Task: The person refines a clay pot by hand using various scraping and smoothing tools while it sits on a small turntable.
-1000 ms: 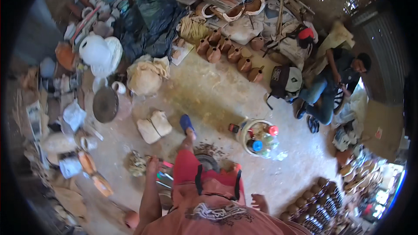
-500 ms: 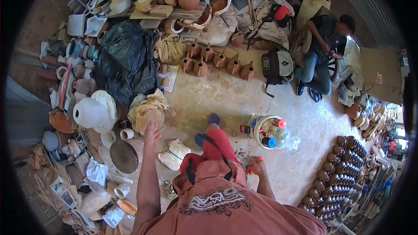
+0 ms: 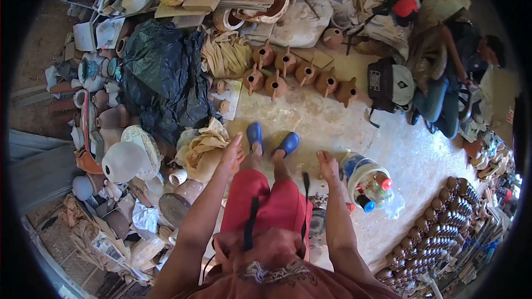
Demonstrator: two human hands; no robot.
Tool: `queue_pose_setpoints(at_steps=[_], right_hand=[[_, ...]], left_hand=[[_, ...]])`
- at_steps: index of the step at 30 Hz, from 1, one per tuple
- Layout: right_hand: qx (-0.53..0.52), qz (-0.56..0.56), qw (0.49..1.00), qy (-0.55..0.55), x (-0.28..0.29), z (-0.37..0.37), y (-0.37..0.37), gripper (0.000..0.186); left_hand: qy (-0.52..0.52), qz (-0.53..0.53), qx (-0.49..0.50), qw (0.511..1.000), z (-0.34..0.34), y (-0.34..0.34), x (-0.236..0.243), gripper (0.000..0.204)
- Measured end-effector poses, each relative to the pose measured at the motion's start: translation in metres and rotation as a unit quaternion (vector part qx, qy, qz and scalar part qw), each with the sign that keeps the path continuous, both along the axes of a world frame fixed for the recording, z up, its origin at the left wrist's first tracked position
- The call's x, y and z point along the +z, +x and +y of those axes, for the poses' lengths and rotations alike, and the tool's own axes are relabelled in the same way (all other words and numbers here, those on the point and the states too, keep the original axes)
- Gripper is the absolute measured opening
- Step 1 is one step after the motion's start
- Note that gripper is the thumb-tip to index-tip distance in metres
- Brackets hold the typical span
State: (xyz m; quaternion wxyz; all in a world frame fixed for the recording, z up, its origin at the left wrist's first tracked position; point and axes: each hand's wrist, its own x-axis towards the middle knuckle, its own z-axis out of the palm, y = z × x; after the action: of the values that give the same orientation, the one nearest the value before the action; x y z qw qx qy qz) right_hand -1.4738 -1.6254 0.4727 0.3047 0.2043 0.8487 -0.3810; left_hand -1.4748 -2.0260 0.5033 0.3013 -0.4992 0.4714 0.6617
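My left hand (image 3: 231,154) is open and empty, held out in the air beside my red shorts, over the edge of a crumpled tan bundle (image 3: 200,158). My right hand (image 3: 328,165) is also open and empty, its fingers loosely bent, just left of a bucket (image 3: 370,170) holding bottles with red and blue caps. Both forearms reach up from the lower edge. My feet in blue clogs (image 3: 287,144) stand on the concrete floor (image 3: 310,127). Several unglazed clay jugs (image 3: 275,86) stand upright in staggered rows in front of them.
A black plastic sheet (image 3: 155,72) and heaped pottery (image 3: 124,160) line the left. Boards and sacks (image 3: 293,22) lie at the back. A backpack (image 3: 382,86) lies beside a seated person (image 3: 446,94) at right. Rows of glossy brown pots (image 3: 432,232) stand lower right.
My view has moved toward the jugs, and both feet now show side by side. My right hand has risen up the picture beside the bucket; my left hand has shifted right.
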Motion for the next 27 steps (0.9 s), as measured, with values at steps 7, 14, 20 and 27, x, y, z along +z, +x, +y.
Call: queue_pose_setpoints(at_steps=[7,14,20,27], right_hand=[[-0.062,-0.03,0.994,-0.089,-0.182,-0.113,-0.155,0.067],[-0.097,0.004,0.993,-0.065,-0.413,-0.133,-0.222,0.074],[-0.198,-0.034,0.972,-0.124,-0.46,-0.162,-0.249,0.091],[-0.394,0.041,0.841,-0.369,-0.481,-0.194,-0.268,0.081]], left_hand=[[-0.019,-0.034,-0.005,0.999,0.033,-0.169,-0.189,0.077],[-0.019,-0.133,-0.041,0.99,0.041,-0.252,-0.391,0.137],[-0.046,-0.154,0.015,0.987,0.058,-0.273,-0.455,0.129],[0.155,0.008,0.11,0.982,0.069,-0.282,-0.507,0.088]])
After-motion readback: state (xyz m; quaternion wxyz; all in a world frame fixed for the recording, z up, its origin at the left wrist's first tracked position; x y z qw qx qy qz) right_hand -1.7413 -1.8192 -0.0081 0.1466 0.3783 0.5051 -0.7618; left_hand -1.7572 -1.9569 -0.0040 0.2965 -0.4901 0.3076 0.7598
